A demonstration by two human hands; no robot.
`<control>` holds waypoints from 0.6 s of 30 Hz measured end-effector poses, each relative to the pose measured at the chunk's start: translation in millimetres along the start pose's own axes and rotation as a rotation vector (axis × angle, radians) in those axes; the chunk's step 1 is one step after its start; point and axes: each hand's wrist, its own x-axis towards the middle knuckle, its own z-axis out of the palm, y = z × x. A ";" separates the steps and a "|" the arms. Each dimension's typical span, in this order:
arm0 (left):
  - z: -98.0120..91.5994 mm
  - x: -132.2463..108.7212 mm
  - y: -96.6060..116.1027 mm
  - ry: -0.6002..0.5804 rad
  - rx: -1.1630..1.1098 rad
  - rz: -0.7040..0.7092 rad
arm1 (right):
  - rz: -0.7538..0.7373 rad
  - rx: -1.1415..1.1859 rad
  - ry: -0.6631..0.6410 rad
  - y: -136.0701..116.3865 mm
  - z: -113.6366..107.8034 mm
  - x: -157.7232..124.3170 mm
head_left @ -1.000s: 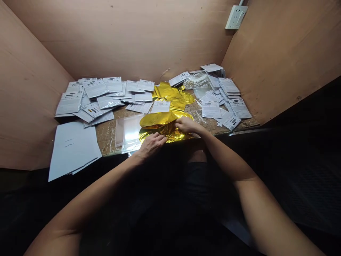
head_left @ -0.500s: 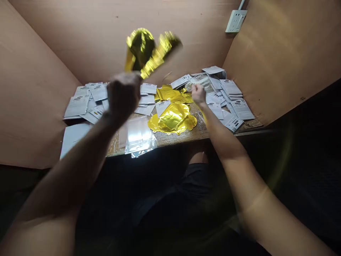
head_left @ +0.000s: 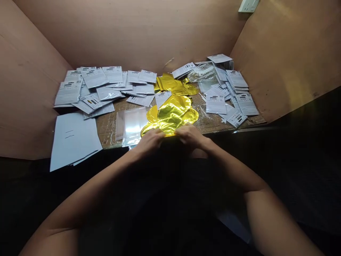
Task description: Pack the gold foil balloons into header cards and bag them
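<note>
The left hand (head_left: 150, 140) and right hand (head_left: 189, 136) lie palm-down on the near edge of a gold foil balloon (head_left: 170, 115), fingers loosely together; whether they pinch it I cannot tell. The balloon lies on a wooden table (head_left: 205, 122) at twelve o'clock from the hands, with clear plastic sleeves (head_left: 130, 126) at ten and white paper sheets (head_left: 73, 142) at nine

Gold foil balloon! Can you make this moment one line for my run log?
left hand: on gold foil balloon | right hand: on same balloon | beside: clear plastic sleeves
</note>
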 end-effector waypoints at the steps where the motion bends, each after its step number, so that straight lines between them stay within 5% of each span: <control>1: -8.6 10.9 -11.4 -0.037 -0.073 -0.078 | 0.038 0.066 -0.040 8.7 -9.7 16.5; 5: -39.6 51.3 -46.4 -0.180 -0.279 -0.431 | 0.251 0.314 -0.250 31.1 -45.4 81.3; 7: -47.5 52.6 -44.7 -0.025 -0.247 -0.500 | 0.377 0.343 -0.332 35.5 -54.3 102.1; 9: -42.0 35.5 -26.0 0.299 -0.259 -0.517 | 0.463 0.328 -0.351 37.4 -55.9 108.9; 11: -20.1 6.7 6.0 0.513 -0.500 -0.541 | 0.499 0.307 -0.294 35.4 -49.3 99.8; 15: 48.1 -38.8 76.7 0.365 -1.464 -0.636 | 0.530 0.329 0.015 4.2 -12.3 39.3; 18: 80.8 -44.5 104.7 0.621 -1.712 -0.734 | 0.567 0.413 0.236 -41.2 19.1 -25.1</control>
